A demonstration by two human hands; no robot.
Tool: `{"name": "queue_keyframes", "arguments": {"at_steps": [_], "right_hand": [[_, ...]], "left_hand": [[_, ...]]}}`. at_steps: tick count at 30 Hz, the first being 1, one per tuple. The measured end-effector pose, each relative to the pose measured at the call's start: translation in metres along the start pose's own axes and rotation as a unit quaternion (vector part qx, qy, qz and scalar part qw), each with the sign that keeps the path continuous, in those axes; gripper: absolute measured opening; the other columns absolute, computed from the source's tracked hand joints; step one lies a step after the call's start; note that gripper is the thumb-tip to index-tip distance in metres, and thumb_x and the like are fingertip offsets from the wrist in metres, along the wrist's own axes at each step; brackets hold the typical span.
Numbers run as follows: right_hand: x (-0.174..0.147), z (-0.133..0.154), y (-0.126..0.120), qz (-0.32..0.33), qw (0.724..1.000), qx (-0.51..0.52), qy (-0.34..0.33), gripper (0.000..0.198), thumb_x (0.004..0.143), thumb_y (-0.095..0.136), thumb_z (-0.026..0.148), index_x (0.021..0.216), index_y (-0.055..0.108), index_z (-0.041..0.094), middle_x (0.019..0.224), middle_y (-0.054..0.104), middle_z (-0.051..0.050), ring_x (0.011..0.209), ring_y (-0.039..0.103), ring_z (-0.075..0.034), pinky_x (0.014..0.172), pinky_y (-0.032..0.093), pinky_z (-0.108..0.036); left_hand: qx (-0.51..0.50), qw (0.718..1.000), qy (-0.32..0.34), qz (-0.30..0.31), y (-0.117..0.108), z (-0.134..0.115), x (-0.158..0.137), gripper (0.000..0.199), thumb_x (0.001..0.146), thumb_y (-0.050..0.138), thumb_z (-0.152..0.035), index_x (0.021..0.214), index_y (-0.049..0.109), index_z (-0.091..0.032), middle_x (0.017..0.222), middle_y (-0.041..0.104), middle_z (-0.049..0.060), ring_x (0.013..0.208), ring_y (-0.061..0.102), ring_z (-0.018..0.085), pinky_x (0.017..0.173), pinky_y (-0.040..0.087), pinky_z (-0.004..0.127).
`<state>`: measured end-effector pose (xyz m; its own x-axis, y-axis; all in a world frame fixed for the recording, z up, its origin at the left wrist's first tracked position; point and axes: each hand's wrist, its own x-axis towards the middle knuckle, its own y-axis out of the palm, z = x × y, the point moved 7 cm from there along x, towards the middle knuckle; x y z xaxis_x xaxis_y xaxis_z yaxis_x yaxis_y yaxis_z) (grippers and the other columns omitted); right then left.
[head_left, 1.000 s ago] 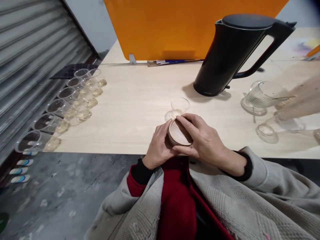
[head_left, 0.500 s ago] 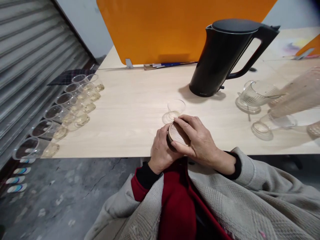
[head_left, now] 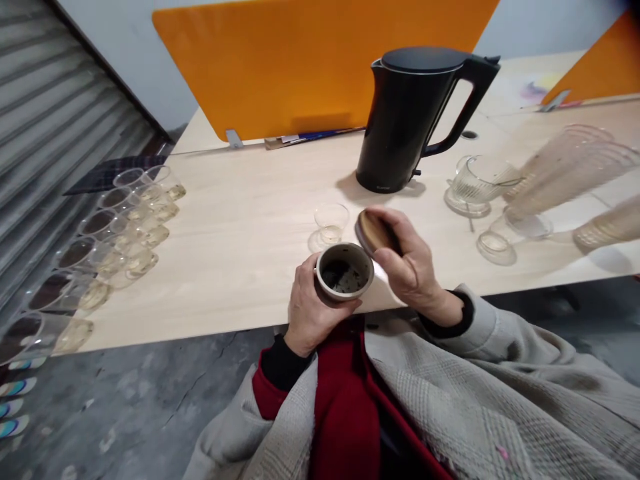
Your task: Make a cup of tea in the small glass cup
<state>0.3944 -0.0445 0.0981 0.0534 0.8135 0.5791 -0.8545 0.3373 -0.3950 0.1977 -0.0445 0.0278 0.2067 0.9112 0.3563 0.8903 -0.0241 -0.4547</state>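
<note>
My left hand (head_left: 314,305) is wrapped round a canister (head_left: 345,272) with a pale rim, held upright near the table's front edge. Its mouth faces up, and dark bits like tea leaves lie inside. Up and to the right, my right hand (head_left: 407,260) grips a round wooden lid (head_left: 376,235), tilted on edge and apart from the canister. Just beyond the canister stands a small clear plastic cup (head_left: 331,223) on the table.
A black electric kettle (head_left: 405,123) stands behind my right hand. Farther right are a ribbed glass cup (head_left: 477,183) and stacks of clear cups (head_left: 575,173). Two rows of plastic cups (head_left: 123,230) with pale contents line the left side. An orange divider (head_left: 310,73) rises at the back.
The wooden lid has come off the canister and moved up and right in my right hand, exposing the dark contents. My view has shifted slightly to the right.
</note>
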Motion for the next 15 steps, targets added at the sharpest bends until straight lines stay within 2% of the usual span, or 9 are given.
{"name": "queue_keyframes", "arguments": {"at_steps": [2, 4, 6, 9, 12, 14, 15], "right_hand": [[0.000, -0.022, -0.021, -0.032, 0.996, -0.084, 0.009, 0.059, 0.098, 0.054, 0.066, 0.143, 0.056, 0.028, 0.139, 0.063, -0.013, 0.130, 0.061, -0.032, 0.114, 0.052, -0.055], [-0.002, -0.052, -0.038, -0.033, 0.983, -0.179, 0.031, 0.059, 0.095, 0.059, 0.064, 0.140, 0.059, 0.026, 0.136, 0.065, -0.014, 0.129, 0.061, -0.034, 0.113, 0.050, -0.058], [-0.007, -0.082, -0.046, -0.005, 0.967, -0.246, 0.061, 0.058, 0.094, 0.060, 0.062, 0.138, 0.061, 0.023, 0.132, 0.067, -0.016, 0.123, 0.062, -0.036, 0.108, 0.053, -0.060], [-0.015, -0.115, -0.044, 0.064, 0.944, -0.310, 0.090, 0.063, 0.091, 0.064, 0.061, 0.139, 0.063, 0.021, 0.136, 0.064, -0.019, 0.123, 0.060, -0.039, 0.105, 0.054, -0.062], [-0.018, -0.122, -0.037, 0.119, 0.934, -0.328, 0.076, 0.066, 0.089, 0.068, 0.063, 0.142, 0.063, 0.023, 0.145, 0.059, -0.019, 0.130, 0.057, -0.041, 0.109, 0.051, -0.065], [-0.017, -0.117, -0.044, 0.112, 0.939, -0.320, 0.064, 0.068, 0.091, 0.066, 0.066, 0.144, 0.061, 0.023, 0.149, 0.057, -0.020, 0.136, 0.054, -0.042, 0.111, 0.049, -0.067], [-0.016, -0.113, -0.054, 0.087, 0.944, -0.313, 0.065, 0.069, 0.092, 0.064, 0.067, 0.145, 0.060, 0.023, 0.148, 0.058, -0.020, 0.135, 0.056, -0.041, 0.109, 0.051, -0.066]], "left_hand": [[-0.001, 1.000, 0.003, -0.002, 0.000, 0.001, 0.000, 0.097, 0.066, 0.099, -0.040, 0.146, 0.047, -0.026, 0.138, 0.065, 0.012, 0.126, 0.066, 0.033, 0.110, 0.054, 0.050], [0.002, 1.000, 0.005, -0.005, 0.000, 0.002, -0.001, 0.097, 0.066, 0.099, -0.039, 0.148, 0.047, -0.027, 0.140, 0.065, 0.012, 0.128, 0.065, 0.033, 0.111, 0.053, 0.050], [0.005, 1.000, 0.005, -0.008, 0.000, 0.002, -0.001, 0.097, 0.066, 0.099, -0.038, 0.148, 0.047, -0.027, 0.140, 0.064, 0.012, 0.129, 0.065, 0.033, 0.111, 0.054, 0.051], [0.003, 1.000, 0.008, -0.011, -0.001, 0.002, 0.000, 0.096, 0.066, 0.098, -0.039, 0.148, 0.048, -0.027, 0.139, 0.064, 0.012, 0.129, 0.065, 0.034, 0.112, 0.054, 0.052], [0.006, 1.000, 0.013, -0.015, -0.001, 0.001, 0.001, 0.095, 0.067, 0.097, -0.041, 0.148, 0.048, -0.027, 0.140, 0.064, 0.012, 0.130, 0.065, 0.034, 0.112, 0.054, 0.053], [0.011, 1.000, 0.014, -0.018, -0.001, 0.001, 0.001, 0.095, 0.067, 0.097, -0.040, 0.148, 0.048, -0.026, 0.139, 0.064, 0.012, 0.129, 0.065, 0.034, 0.111, 0.054, 0.053], [0.013, 1.000, 0.014, -0.020, -0.001, 0.001, 0.001, 0.096, 0.067, 0.097, -0.040, 0.148, 0.048, -0.026, 0.138, 0.065, 0.012, 0.129, 0.066, 0.035, 0.110, 0.055, 0.053]]}}
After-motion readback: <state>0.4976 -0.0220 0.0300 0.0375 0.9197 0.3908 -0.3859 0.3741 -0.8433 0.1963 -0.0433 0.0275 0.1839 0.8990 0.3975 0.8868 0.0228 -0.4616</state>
